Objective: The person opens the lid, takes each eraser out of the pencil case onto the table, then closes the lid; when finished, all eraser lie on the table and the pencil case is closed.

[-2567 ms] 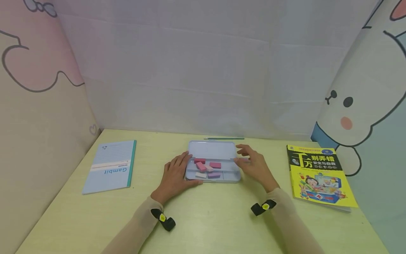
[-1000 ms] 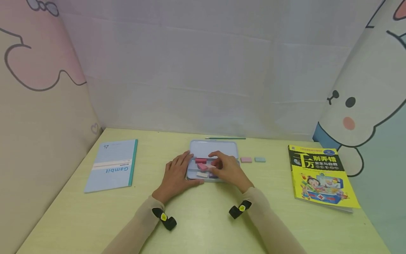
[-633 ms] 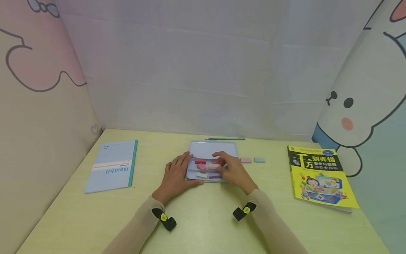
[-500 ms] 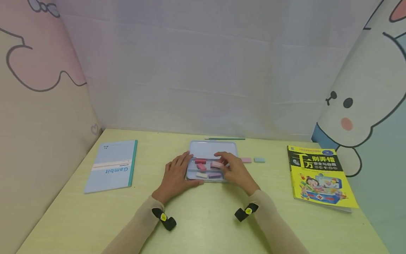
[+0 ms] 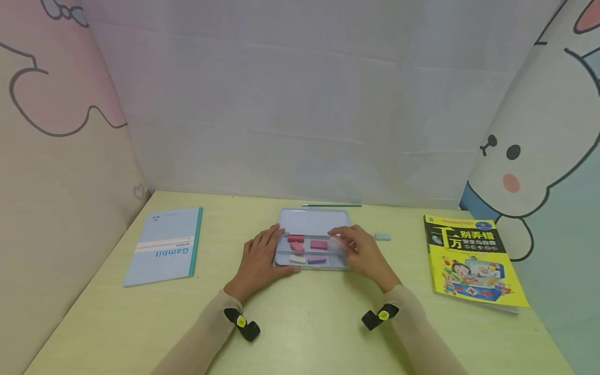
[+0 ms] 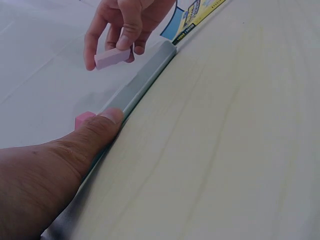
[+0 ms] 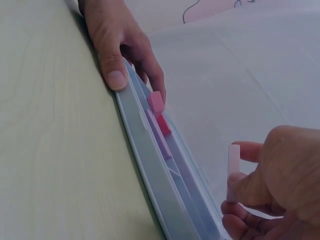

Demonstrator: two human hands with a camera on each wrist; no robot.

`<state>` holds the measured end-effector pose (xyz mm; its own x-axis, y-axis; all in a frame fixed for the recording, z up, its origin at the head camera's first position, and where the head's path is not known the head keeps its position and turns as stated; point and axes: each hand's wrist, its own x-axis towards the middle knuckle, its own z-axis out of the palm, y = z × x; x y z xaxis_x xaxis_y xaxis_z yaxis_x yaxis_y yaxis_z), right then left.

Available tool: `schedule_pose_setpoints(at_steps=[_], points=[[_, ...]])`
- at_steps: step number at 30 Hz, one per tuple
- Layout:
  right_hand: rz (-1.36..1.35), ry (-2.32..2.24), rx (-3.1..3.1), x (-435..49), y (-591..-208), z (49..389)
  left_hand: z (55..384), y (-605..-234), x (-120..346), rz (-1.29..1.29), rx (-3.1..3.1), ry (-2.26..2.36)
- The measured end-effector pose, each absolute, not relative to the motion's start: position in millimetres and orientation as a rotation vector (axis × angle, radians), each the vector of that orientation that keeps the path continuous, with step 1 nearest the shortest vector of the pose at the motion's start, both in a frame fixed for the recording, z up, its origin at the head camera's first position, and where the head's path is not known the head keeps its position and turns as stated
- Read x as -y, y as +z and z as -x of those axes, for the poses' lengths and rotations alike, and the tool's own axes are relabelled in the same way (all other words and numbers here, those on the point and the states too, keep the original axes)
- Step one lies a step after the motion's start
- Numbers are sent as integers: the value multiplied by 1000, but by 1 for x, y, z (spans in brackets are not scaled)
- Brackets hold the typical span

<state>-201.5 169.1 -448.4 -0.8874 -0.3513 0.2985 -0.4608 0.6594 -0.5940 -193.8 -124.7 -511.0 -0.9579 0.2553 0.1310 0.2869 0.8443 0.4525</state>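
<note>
An open pale-blue pencil case (image 5: 314, 222) lies on the table, lid folded back. My left hand (image 5: 257, 263) holds its left end, with the thumb along the front edge and fingers around the side. Over the right part of the tray, my right hand (image 5: 370, 256) pinches a pale pink eraser (image 7: 233, 165) between thumb and fingers, lifted above the case in both wrist views. Inside lie a red eraser (image 5: 295, 238), a tilted pink eraser (image 5: 297, 247), another pink eraser (image 5: 319, 244), a white eraser (image 5: 297, 259) and a purple eraser (image 5: 316, 260).
A light blue eraser (image 5: 383, 236) lies right of the case. Behind the case is a pencil (image 5: 332, 205), near the back wall. A blue notebook (image 5: 164, 247) lies at the left, a yellow book (image 5: 473, 260) at the right.
The right hand has picked the pale pink eraser out from among the others and moved right with it. It now hides the pink eraser on the table. The left hand stays put.
</note>
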Motion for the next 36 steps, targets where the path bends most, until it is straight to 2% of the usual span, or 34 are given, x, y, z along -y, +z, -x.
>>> schedule_pose_setpoints(at_steps=[20, 36], points=[[-466, 1020, 2802, -229, -452, 201, 192, -508, 124, 427, 2958, -771], [-356, 1062, 2865, -237, -471, 209, 192, -509, 125, 431, 2955, -772]])
